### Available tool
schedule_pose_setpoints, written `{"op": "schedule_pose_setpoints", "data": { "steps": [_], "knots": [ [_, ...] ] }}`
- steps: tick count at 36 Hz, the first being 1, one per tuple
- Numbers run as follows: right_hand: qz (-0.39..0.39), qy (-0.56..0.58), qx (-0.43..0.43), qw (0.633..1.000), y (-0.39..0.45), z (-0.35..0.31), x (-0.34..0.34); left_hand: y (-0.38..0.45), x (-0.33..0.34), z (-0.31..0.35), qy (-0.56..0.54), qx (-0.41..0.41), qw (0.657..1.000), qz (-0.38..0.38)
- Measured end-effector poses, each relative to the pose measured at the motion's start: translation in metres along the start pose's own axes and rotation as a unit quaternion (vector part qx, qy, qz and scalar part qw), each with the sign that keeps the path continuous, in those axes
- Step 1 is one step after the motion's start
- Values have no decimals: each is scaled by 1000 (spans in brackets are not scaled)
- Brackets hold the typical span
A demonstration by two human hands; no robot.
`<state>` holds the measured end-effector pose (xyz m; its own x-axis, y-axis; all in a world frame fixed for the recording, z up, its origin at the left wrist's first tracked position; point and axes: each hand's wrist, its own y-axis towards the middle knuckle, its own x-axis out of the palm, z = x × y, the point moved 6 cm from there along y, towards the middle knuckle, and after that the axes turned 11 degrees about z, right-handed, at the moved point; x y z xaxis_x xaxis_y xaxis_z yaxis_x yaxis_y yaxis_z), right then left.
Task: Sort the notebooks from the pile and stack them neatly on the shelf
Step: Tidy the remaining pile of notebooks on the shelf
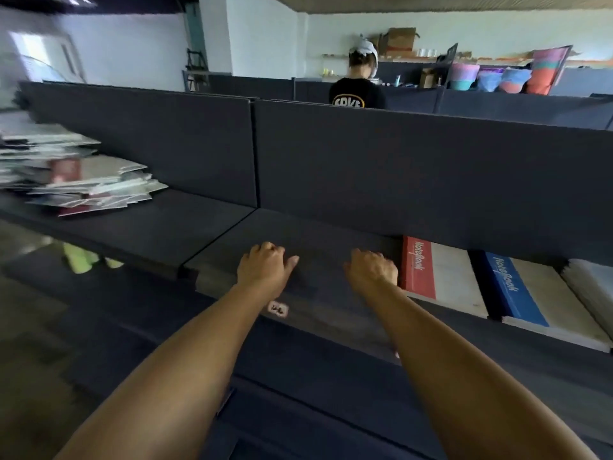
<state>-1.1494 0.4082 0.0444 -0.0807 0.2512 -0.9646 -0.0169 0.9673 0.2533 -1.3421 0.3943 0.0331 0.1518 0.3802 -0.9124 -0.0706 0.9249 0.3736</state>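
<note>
Notebooks piled far left; both hands, left hand and right hand, curled on dark shelf (seemingly holding nothing), beside red-spined notebook.

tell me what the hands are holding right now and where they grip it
Nothing is visibly held: the left hand and right hand rest with curled fingers on the dark shelf.
</note>
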Motion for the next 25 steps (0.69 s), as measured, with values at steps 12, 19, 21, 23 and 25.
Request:
{"op": "schedule_pose_setpoints", "data": {
  "steps": [12, 19, 21, 23, 25],
  "knots": [
    [5, 36, -110, 993, 5, -198, 7, -21, -49, -188, 45, -76, 996, 33],
    [11, 12, -165, 986, 9, -296, 12, -25, -71, -288, 53, -124, 990, 52],
    [12, 10, -171, 985, 14, -319, 12, -27, -75, -311, 52, -134, 988, 54],
    [15, 4, -176, 984, 19, -341, 13, -27, -79, -332, 53, -145, 987, 55],
    [16, -1, -182, 983, 25, -362, 14, -26, -82, -351, 55, -154, 985, 56]
  ]
}}
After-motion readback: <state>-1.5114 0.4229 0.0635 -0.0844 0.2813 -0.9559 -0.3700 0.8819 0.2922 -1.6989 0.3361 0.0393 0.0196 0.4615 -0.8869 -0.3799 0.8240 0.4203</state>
